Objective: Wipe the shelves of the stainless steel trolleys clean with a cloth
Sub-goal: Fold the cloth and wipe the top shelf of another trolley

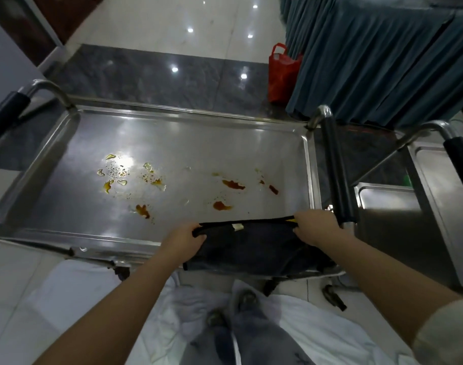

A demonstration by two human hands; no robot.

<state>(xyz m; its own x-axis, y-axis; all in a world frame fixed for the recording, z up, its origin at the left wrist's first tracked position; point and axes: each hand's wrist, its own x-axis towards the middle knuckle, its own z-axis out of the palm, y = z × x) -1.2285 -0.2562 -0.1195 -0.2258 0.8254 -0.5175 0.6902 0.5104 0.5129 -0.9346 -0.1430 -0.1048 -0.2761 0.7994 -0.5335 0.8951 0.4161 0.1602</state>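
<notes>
Two hands stretch a dark cloth over the spotted trolley shelf

Both hands hold the dark cloth [254,246] by its far edge, taut between them, above the near right part of the top shelf [172,143] of the steel trolley. The left hand [184,239] has its fingers curled round the cloth's left corner; the right hand [317,227] pinches the right corner. Brown and yellow spills [141,177] dot the shelf farther left and center. A second trolley [409,212] stands just beside it on the right. A red bag [281,72] sits on the floor beside a pleated teal skirt [377,56] at far right.
</notes>
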